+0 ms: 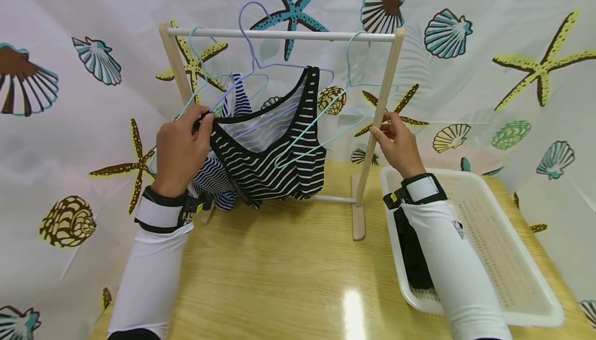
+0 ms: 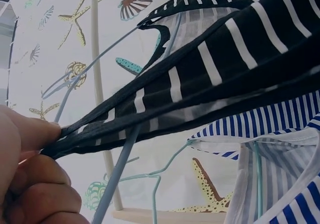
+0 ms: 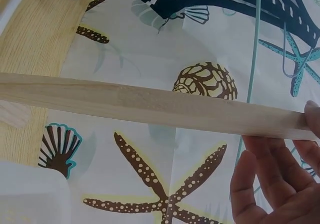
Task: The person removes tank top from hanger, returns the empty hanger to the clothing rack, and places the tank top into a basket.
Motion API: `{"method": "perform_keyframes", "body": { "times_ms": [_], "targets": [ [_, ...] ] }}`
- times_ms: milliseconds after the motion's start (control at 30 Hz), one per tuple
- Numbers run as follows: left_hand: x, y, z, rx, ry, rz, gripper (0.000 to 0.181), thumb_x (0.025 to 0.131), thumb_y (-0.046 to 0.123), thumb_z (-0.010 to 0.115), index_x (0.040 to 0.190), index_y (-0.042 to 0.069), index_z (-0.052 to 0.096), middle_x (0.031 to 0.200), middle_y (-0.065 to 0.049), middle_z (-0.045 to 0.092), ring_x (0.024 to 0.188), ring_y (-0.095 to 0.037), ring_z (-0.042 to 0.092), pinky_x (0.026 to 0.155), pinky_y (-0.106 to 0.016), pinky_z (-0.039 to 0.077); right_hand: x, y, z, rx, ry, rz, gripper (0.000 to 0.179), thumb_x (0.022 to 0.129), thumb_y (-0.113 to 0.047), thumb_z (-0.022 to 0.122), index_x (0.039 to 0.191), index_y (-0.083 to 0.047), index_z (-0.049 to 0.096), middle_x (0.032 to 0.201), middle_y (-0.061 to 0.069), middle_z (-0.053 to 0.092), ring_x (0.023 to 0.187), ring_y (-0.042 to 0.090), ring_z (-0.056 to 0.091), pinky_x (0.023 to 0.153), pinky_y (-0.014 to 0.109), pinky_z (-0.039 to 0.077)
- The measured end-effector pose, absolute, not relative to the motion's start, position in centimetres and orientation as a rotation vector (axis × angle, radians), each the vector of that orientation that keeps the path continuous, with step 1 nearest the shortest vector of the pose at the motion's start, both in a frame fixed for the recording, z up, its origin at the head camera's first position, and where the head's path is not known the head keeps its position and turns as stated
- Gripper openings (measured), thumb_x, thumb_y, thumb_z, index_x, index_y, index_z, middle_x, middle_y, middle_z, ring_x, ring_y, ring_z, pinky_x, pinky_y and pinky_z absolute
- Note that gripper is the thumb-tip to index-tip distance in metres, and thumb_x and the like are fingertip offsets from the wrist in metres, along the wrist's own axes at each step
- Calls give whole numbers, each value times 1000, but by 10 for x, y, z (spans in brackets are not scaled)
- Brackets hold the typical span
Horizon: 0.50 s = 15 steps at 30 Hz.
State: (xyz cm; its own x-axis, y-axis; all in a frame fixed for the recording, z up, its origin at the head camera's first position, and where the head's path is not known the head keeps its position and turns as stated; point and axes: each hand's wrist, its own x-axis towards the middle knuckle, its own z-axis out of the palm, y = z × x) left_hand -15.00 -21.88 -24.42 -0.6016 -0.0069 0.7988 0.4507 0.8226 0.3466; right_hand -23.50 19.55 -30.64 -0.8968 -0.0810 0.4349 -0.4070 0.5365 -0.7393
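Note:
My left hand (image 1: 183, 146) pinches one shoulder strap of a black-and-white striped tank top (image 1: 274, 169). In the left wrist view, that strap is pulled taut beside the arm of the blue hanger (image 2: 117, 176). The top's other strap (image 1: 311, 89) sits over the hanger's far shoulder, and the hanger's hook is over the top rail (image 1: 302, 35) of a clothes rack. My right hand (image 1: 398, 141) holds the rack's right wooden post (image 1: 379, 112) between thumb and fingers. In the right wrist view the post (image 3: 150, 107) passes between the thumb and fingers.
Behind the top, a blue-and-white striped garment (image 1: 216, 174) hangs on a green hanger (image 1: 197, 65). Another green hanger (image 1: 349, 65) hangs bare near the right post. A white basket (image 1: 526, 257) with a black cloth (image 1: 412, 252) stands on the wooden table (image 1: 261, 278) at right.

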Motion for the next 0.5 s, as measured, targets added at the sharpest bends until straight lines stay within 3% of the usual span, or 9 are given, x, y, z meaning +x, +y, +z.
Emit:
{"method": "perform_keyframes", "body": {
  "times_ms": [133, 300, 367, 500],
  "targets": [
    [-144, -221, -243, -330, -2133, -665, 24, 99, 23, 55, 105, 4, 69, 55, -7, 47, 48, -19, 38, 47, -34, 25, -234, 195, -306, 411, -2450, 1289, 37, 98, -25, 57, 131, -10, 48, 114, 19, 66, 102, 30, 64, 76, 46, 54],
    [-138, -224, -242, -333, -2152, -651, 25, 100, 25, 53, 104, 5, 67, 54, -4, 39, 46, -19, 34, 46, -34, 22, -234, 196, -303, 434, -2454, 1306, 37, 98, -23, 58, 130, -9, 48, 113, 19, 65, 98, 30, 65, 60, 27, 54],
    [-135, -225, -241, -328, -2156, -644, 25, 101, 26, 52, 104, 5, 67, 53, -3, 36, 45, -19, 33, 46, -34, 21, -234, 196, -303, 435, -2458, 1314, 38, 98, -23, 58, 131, -9, 47, 113, 20, 65, 99, 30, 65, 58, 21, 52],
    [-128, -228, -240, -315, -2153, -645, 26, 100, 26, 52, 104, 5, 67, 52, -3, 36, 44, -19, 31, 45, -35, 21, -234, 196, -303, 431, -2463, 1318, 39, 98, -23, 57, 132, -9, 46, 114, 20, 65, 100, 31, 65, 58, 20, 52]
  ]
}}
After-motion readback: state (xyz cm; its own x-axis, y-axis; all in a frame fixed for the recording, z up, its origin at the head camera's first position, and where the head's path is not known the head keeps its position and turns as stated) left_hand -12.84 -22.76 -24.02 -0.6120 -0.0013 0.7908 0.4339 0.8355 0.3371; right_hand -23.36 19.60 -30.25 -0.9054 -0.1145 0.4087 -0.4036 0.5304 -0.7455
